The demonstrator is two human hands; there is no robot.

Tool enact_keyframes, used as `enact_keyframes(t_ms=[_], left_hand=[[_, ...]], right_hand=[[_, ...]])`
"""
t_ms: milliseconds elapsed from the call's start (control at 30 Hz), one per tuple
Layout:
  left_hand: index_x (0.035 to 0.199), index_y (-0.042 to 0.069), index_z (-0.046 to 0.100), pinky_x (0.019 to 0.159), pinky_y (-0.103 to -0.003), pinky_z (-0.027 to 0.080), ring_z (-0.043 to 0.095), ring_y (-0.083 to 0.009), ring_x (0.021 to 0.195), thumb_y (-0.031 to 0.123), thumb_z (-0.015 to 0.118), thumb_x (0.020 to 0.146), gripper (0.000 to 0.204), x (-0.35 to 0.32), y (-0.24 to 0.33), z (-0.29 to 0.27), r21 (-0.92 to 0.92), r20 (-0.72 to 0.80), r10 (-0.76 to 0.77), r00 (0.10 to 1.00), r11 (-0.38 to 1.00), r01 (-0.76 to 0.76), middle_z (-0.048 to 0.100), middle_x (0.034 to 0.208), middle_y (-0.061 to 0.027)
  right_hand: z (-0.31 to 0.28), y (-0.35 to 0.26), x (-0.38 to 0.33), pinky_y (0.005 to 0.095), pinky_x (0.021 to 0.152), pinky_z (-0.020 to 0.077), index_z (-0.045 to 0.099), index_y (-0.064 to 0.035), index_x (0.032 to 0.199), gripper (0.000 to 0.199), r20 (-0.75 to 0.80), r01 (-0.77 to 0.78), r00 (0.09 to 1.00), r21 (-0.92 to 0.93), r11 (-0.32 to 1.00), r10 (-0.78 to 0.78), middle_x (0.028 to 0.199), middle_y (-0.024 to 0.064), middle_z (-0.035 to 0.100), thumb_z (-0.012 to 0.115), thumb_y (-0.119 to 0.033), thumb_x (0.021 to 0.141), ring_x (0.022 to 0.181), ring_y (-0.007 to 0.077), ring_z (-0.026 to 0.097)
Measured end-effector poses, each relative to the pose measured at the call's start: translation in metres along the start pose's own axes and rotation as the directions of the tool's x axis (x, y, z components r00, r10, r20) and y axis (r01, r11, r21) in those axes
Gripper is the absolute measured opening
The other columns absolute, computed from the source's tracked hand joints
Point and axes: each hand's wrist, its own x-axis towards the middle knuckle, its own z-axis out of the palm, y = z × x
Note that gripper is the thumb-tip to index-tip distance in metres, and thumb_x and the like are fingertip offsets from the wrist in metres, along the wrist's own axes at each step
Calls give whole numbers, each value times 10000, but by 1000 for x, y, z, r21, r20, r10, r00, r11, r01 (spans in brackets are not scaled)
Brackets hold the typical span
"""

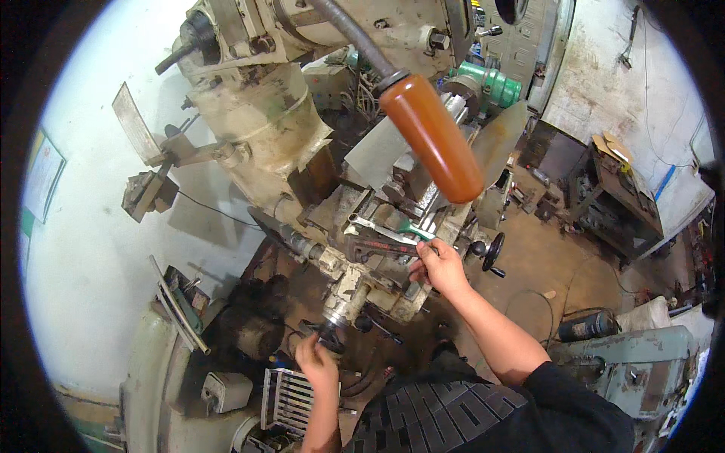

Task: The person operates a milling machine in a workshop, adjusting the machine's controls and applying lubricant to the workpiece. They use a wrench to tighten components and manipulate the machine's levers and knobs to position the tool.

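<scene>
Wrench laid out; remainder indeterminate. Left hand at handle, right hand at dark tool: both curled, hold I cannot confirm.

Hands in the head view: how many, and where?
2: the left hand at the dark handle, lower left of centre; the right hand at the right end of the dark tool. No others show.

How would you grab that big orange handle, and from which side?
I'd wrap the fingers around the middle of the orange handle, coming from the person's side, likely with the right hand. It's long and round, and its free, rounded end slants down toward the person, while the metal rod joins its upper end.
</scene>
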Motion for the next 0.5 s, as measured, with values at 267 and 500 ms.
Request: enact_keyframes(t_ms=[267, 500], left_hand=[[1234, -35, 546, 735, -331, 542, 652, -214, 862, 334, 459, 1102, 401, 135, 87, 125, -487, 566, -562, 604, 363, 794, 662, 1039, -122], [1271, 40, 577, 452, -291, 438, 527, -163, 559, 200, 516, 1072, 262, 183, 130, 223, -630, 471, -518, 715, 370, 683, 610, 855, -51]], right_hand=[[-44, -82, -34, 286, 451, 447, 568, -11, 1037, 317, 16, 21, 1000, -16, 1000, -21, 744, 130, 702, 569, -327, 1045, 576, 206, 703], [-92, -114, -22, 301, 541, 519, 605, 23, 938, 348, -26, 260, 962, -205, 944, -271, 715, 118, 700, 593, -308, 1044, 602, 168, 696]])
